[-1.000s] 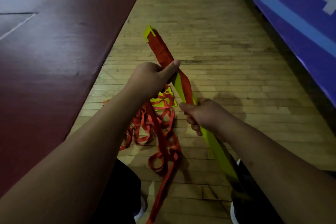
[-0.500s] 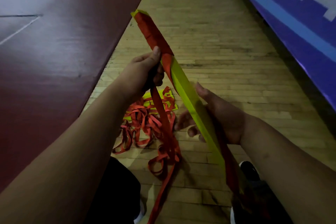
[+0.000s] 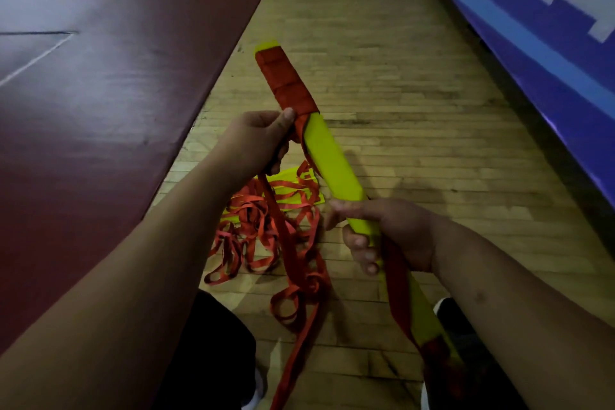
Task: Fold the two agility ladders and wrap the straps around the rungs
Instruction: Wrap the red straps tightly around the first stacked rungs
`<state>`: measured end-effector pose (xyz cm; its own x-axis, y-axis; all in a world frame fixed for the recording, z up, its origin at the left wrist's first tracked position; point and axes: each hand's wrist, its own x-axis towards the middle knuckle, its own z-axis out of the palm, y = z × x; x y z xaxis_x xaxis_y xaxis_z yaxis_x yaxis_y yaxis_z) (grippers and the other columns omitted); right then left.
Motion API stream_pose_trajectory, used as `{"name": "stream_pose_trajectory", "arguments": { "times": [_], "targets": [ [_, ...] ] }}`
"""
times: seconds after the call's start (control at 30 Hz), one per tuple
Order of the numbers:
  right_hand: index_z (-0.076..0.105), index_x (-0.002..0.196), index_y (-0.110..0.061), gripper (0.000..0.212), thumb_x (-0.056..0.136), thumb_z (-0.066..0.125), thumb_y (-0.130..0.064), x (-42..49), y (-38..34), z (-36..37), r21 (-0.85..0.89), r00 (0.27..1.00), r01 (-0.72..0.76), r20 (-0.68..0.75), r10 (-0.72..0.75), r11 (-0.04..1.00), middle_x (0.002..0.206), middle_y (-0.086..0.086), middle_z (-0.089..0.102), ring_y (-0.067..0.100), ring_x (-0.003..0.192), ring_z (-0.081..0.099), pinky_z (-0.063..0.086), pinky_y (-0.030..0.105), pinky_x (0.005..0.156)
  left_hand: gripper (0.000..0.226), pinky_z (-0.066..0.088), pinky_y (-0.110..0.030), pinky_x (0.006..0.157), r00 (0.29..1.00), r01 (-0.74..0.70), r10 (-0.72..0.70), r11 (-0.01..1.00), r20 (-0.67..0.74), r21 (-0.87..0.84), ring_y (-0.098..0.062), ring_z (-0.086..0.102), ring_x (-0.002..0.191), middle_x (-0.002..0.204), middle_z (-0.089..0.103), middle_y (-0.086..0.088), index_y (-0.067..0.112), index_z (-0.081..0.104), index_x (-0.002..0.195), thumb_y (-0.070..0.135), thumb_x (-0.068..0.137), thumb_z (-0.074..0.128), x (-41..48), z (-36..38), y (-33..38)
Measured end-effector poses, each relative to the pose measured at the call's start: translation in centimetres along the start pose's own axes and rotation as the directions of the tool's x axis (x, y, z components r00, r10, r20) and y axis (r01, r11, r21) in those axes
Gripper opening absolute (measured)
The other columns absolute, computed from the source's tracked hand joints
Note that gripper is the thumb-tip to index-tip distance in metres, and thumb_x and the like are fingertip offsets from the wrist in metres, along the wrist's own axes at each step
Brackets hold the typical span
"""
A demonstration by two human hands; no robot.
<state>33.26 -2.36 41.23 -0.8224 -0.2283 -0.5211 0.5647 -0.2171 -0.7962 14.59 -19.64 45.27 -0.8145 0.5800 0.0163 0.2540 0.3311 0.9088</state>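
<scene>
Two hands share one ladder here: the right hand has closed again round the lower middle of the bundle of yellow rungs, where half a second ago it lay open beneath it with fingers straight, merely cradling. That change reads as the end of a turn, with the bundle rolled and then retaken so that it cannot slip while the next lap is drawn tight. The left hand sits just below the wound band of red strap that covers the far end of the rungs, its grip clenched on the strap with the thumb pressed at the band's lower edge. Since a second ago the bundle has swung so that its flat face shows, and the band reaches the left thumb. From that hand the loose tail drops to the wooden floor, with plenty of length unwound. The bundle is held in the air, slanting from near the person's right knee up and away, and more red strap lies along it under the right hand. I judge this ladder partly wrapped, most of its yellow length bare. The second ladder lies on the floor under the hands, a tangle of red loops and yellow rungs not yet gathered.
</scene>
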Motion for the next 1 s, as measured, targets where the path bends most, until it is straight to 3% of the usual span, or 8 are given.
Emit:
{"name": "stream_pose_trajectory", "arguments": {
  "times": [0.17,0.27,0.4,0.6,0.7,0.83,1.0],
  "targets": [
    [0.068,0.106,-0.018,0.024,0.105,0.068,-0.042,1.4,1.0,0.2,-0.096,0.959,-0.061,-0.283,0.031,0.994,0.064,0.002,0.045,0.017,0.050,0.039,0.037,0.029,0.054,0.051,0.047,-0.028,0.052,0.996,0.051,-0.023,0.947,-0.091,0.316,-0.015,0.059,0.042,0.061,0.065,-0.001,0.009,0.074,0.084,0.045,0.114,0.051,0.0,1.0,-0.5],
    [0.066,0.109,-0.012,0.035,0.101,0.073,-0.046,2.3,1.5,0.1,-0.189,0.907,-0.070,-0.420,-0.017,0.979,0.062,0.001,0.050,0.018,0.048,0.043,0.041,0.029,0.052,0.059,0.046,-0.025,0.051,0.994,0.066,-0.029,0.934,-0.109,0.350,-0.015,0.062,0.044,0.061,0.069,-0.002,0.011,0.075,0.080,0.051,0.113,0.047,-0.1,1.6,-0.1],
    [0.071,0.105,-0.007,0.046,0.101,0.070,-0.052,3.1,2.1,0.3,-0.331,0.830,-0.129,-0.552,-0.081,0.935,0.063,0.003,0.056,0.023,0.053,0.052,0.048,0.033,0.055,0.071,0.040,-0.017,0.039,0.986,0.128,-0.087,0.938,-0.140,0.323,-0.007,0.058,0.039,0.061,0.070,-0.001,0.010,0.076,0.075,0.069,0.105,0.050,-0.2,2.5,0.2],
    [0.069,0.112,-0.007,0.053,0.102,0.064,-0.059,3.7,2.9,0.7,-0.424,0.788,-0.230,-0.609,-0.088,0.876,0.074,0.008,0.065,0.024,0.056,0.060,0.051,0.033,0.054,0.074,0.048,-0.032,0.058,0.980,0.190,-0.152,0.906,-0.129,0.378,-0.020,0.065,0.060,0.082,0.078,-0.015,0.004,0.080,0.084,0.071,0.103,0.054,0.3,3.1,-0.4],
    [0.070,0.105,-0.009,0.051,0.101,0.064,-0.060,3.6,2.7,0.3,-0.434,0.783,-0.248,-0.617,-0.085,0.866,0.071,0.007,0.064,0.025,0.057,0.061,0.052,0.034,0.056,0.072,0.048,-0.036,0.063,0.982,0.185,-0.156,0.915,-0.109,0.359,-0.021,0.064,0.065,0.088,0.078,-0.017,0.005,0.080,0.088,0.070,0.103,0.052,0.3,3.0,-0.4],
    [0.071,0.104,-0.012,0.053,0.100,0.063,-0.064,3.2,2.2,0.1,-0.441,0.787,-0.262,-0.612,-0.074,0.858,0.070,0.006,0.063,0.024,0.058,0.060,0.052,0.033,0.057,0.066,0.052,-0.036,0.066,0.983,0.184,-0.169,0.944,-0.077,0.275,-0.018,0.063,0.066,0.087,0.078,-0.012,0.010,0.081,0.092,0.067,0.105,0.051,0.2,3.1,-0.3],
    [0.070,0.108,-0.015,0.070,0.089,0.063,-0.082,2.1,1.0,0.1,-0.461,0.803,-0.222,-0.586,-0.107,0.859,0.073,0.001,0.070,0.018,0.061,0.063,0.052,0.032,0.057,0.067,0.049,-0.038,0.067,0.985,0.174,-0.170,0.971,-0.034,0.162,-0.019,0.057,0.063,0.076,0.069,-0.005,0.007,0.081,0.097,0.065,0.108,0.050,0.4,2.5,-0.5]
  ]
}}
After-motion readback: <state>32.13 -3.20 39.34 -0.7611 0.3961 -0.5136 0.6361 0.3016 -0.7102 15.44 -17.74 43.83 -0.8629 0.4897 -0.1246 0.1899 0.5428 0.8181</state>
